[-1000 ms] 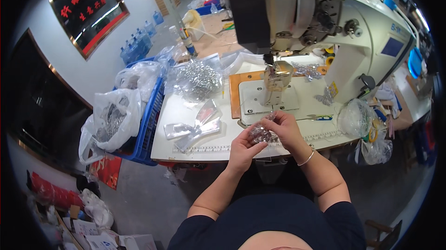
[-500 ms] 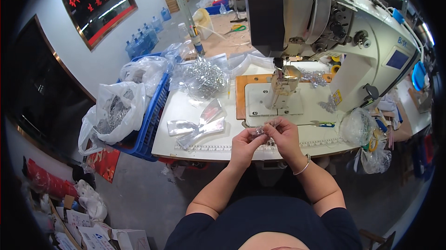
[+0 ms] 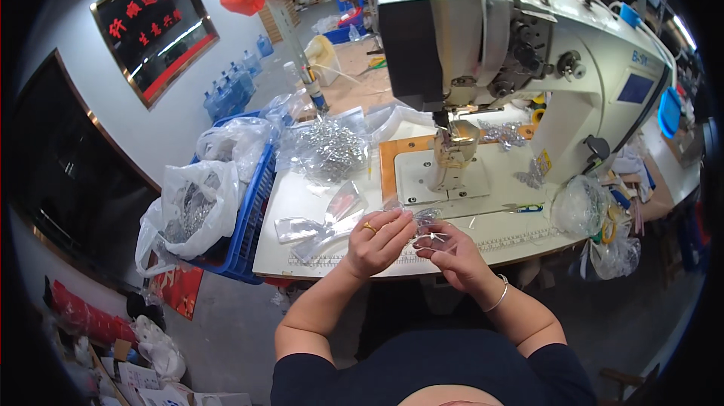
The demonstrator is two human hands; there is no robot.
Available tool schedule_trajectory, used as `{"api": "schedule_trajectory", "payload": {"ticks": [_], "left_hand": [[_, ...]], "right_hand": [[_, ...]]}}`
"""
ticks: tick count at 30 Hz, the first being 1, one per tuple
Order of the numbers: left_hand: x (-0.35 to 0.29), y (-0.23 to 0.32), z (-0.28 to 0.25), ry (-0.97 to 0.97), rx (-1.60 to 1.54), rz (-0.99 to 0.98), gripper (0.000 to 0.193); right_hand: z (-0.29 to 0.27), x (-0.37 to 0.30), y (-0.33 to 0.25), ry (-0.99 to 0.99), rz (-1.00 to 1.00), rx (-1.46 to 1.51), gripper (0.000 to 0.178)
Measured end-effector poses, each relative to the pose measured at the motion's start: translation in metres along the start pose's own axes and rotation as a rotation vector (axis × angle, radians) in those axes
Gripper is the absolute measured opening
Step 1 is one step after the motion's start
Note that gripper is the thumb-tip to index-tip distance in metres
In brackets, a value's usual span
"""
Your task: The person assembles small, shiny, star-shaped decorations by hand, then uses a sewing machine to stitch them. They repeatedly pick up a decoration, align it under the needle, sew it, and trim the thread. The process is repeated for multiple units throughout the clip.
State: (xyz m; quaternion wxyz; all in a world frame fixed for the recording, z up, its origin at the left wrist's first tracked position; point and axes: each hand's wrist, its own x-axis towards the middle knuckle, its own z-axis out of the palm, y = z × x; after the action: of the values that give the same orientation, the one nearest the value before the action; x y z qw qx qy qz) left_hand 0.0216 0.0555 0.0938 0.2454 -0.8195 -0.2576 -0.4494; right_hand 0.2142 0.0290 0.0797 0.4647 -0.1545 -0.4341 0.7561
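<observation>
A small clear, silvery piece (image 3: 427,216) sparkles between my hands at the table's front edge, its exact kind unclear. My left hand (image 3: 377,244) is turned back-up, fingers pressed together at the piece's left side; whatever lies under them is hidden. Thumb and fingers of my right hand (image 3: 461,259) pinch the piece's near side, where a thin clear strip and a white spot show. Left of my hands, crossed shiny clear strips (image 3: 324,221) lie flat on the white table (image 3: 271,259). Just beyond my hands stands the sewing machine's post (image 3: 455,153).
The sewing machine (image 3: 596,66) arches over the right side. A bag of silvery pieces (image 3: 332,140) lies behind the strips. At left stands a blue crate (image 3: 253,213) with filled plastic bags. Thread snips (image 3: 524,208), a ruler strip (image 3: 520,240) and a butterfly-shaped ornament (image 3: 534,173) lie at right.
My left hand has turned back-up and moved slightly left. My right hand has lowered a little and its fingers have spread somewhat around the piece. The head view has shifted slightly.
</observation>
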Motion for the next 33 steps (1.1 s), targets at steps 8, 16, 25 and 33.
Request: {"api": "schedule_trajectory", "payload": {"ticks": [8,16,25,33], "left_hand": [[0.008,-0.005,0.002,-0.243,0.084,0.201,0.020],[-0.002,0.008,0.026,-0.322,0.125,0.199,0.022],[-0.007,0.025,0.038,-0.422,0.038,0.020,0.030],[0.023,-0.027,0.046,-0.597,-1.449,-0.925,0.085]], "right_hand": [[0.016,-0.002,0.030,0.465,-0.100,0.299,0.038],[-0.023,0.020,0.042,0.698,-0.008,0.252,0.017],[-0.055,0.019,0.023,0.571,-0.049,-0.356,0.019],[-0.052,0.003,-0.036,0.209,0.081,-0.376,0.022]]}}
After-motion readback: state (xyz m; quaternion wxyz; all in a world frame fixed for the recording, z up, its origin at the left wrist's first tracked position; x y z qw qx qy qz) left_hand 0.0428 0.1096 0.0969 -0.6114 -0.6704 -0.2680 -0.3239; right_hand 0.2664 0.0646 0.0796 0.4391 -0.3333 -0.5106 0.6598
